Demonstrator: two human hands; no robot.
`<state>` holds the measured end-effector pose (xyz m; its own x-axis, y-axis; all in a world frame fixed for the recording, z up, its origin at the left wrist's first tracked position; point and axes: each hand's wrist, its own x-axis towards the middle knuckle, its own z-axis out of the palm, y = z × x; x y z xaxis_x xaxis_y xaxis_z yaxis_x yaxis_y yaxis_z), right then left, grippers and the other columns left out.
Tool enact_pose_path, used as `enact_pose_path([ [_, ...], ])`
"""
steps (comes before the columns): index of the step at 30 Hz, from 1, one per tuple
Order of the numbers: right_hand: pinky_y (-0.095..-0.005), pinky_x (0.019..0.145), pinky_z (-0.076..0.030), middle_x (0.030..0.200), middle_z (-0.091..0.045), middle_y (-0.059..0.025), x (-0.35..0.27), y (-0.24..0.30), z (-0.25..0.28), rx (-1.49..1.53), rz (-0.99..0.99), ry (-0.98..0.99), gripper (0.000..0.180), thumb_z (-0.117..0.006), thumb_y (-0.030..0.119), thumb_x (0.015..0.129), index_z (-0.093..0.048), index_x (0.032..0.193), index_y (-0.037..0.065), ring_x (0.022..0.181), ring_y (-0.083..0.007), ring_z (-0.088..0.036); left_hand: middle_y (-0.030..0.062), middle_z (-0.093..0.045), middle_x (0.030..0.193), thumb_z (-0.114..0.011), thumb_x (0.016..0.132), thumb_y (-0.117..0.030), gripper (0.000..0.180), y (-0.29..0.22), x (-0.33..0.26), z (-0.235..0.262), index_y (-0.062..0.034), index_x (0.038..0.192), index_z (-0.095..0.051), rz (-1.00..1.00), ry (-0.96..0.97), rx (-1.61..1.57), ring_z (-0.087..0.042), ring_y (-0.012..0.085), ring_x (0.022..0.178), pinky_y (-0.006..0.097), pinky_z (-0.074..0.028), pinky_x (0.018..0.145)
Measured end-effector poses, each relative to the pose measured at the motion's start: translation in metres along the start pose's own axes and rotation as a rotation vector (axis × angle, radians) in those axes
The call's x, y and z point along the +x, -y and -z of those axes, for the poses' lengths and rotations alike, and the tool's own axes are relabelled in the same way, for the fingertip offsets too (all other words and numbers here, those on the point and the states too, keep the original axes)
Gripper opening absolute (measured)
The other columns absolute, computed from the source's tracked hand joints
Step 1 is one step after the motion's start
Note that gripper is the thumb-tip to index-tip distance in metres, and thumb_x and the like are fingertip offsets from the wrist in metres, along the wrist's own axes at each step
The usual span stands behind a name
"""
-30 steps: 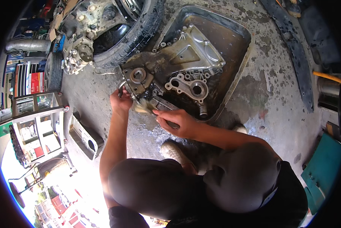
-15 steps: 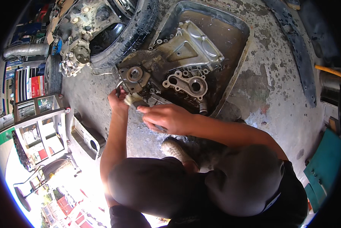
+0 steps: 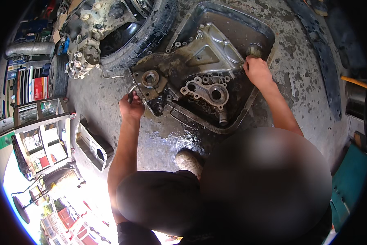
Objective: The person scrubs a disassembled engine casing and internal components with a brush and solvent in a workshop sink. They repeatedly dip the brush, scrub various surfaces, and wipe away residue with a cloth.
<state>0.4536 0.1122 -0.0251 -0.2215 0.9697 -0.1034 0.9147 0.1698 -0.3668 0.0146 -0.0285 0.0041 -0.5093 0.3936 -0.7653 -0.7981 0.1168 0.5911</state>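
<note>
Head view — left hand [image 3: 131, 107] grasps engine cover [image 3: 199, 77] edge, right hand [image 3: 256, 70] clutches brush [image 3: 255, 50].

Tyre [image 3: 150, 36] blocks behind engine cover [image 3: 199, 61]; floor [image 3: 110, 98] beside open

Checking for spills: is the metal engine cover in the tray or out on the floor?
In: the engine cover lies inside the dark tray.

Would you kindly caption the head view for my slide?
Left hand grips a greasy engine cover in a drain pan; right hand holds a brush.
</note>
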Motion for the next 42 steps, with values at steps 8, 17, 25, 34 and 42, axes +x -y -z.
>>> enact_pose_path([
  [8,-0.0318,0.070,-0.056,0.088,-0.072,-0.0175,-0.062,0.078,0.086,0.917,0.338,0.079,0.020,-0.064,0.017,0.092,-0.071,0.099,-0.001,0.078,-0.0258,-0.073,0.0055,-0.066,0.083,-0.043,0.097,-0.021,0.024,-0.003,-0.002,0.016,-0.0022,0.097,-0.057,-0.012,0.013,-0.021,-0.057,0.0130,0.063,0.022,-0.052,0.061],
  [17,-0.0306,0.073,-0.056,0.102,-0.070,-0.0202,-0.128,0.146,-0.031,1.118,0.444,0.348,0.015,-0.066,0.002,0.088,-0.066,0.101,-0.005,0.090,-0.0224,-0.072,0.0042,-0.065,0.079,-0.044,0.094,-0.018,0.020,-0.006,-0.003,0.005,-0.0030,0.095,-0.057,-0.001,0.002,-0.026,-0.055,0.0130,0.061,0.024,-0.051,0.062],
  [25,-0.0334,0.083,-0.055,0.083,-0.068,-0.0125,-0.117,0.165,-0.027,1.251,0.776,0.142,0.007,-0.067,-0.002,0.084,-0.061,0.087,-0.002,0.074,-0.0267,-0.068,0.0009,-0.062,0.080,-0.041,0.094,-0.022,0.022,-0.007,0.014,0.008,-0.0065,0.091,-0.055,0.036,0.040,0.000,-0.052,0.0119,0.062,0.024,-0.042,0.056],
  [34,-0.0335,0.062,-0.052,0.082,-0.069,-0.0177,-0.124,0.167,-0.033,1.184,0.642,0.281,0.015,-0.068,0.005,0.085,-0.067,0.097,-0.003,0.067,-0.0290,-0.068,0.0025,-0.063,0.080,-0.043,0.094,-0.021,0.018,0.000,0.004,0.004,-0.0066,0.094,-0.055,0.007,0.043,0.031,-0.052,0.0130,0.060,0.024,-0.042,0.055],
  [42,-0.0358,0.074,-0.057,0.105,-0.069,-0.0227,-0.044,0.012,0.055,0.875,0.134,-0.313,0.014,-0.059,0.008,0.094,-0.067,0.096,-0.004,0.082,-0.0311,-0.071,-0.0032,-0.065,0.079,-0.047,0.097,-0.027,0.020,0.011,-0.031,-0.002,-0.0109,0.093,-0.058,-0.001,0.006,0.032,-0.052,0.0091,0.062,0.023,-0.041,0.058],
])
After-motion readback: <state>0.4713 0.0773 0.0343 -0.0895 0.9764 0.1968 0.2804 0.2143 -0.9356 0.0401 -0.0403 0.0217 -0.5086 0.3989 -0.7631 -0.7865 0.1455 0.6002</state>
